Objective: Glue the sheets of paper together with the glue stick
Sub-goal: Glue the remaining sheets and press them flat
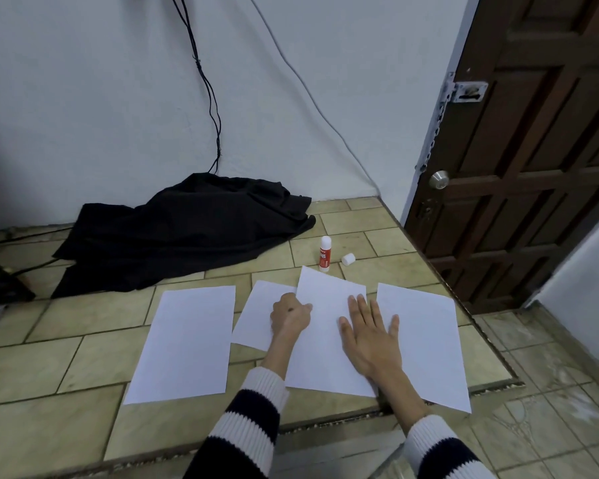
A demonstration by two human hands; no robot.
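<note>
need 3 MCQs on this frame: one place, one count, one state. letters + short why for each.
1. Where does the glue stick stand?
A. On the tiled surface beyond the sheets
B. On the black cloth
C. In the right hand

2. How many white sheets of paper show?
A. Two
B. Four
C. Six

3. What state is the glue stick in?
A. Capped, lying flat
B. Uncapped, standing upright
C. Uncapped, held in a hand

Answers:
1 A: it stands on a tile just past the middle sheet, free of both hands.
2 B: a left sheet, a partly covered sheet, the middle sheet on top of it, and a right sheet.
3 B: its cap lies apart on the tile to its right, and the stick is upright.
</note>
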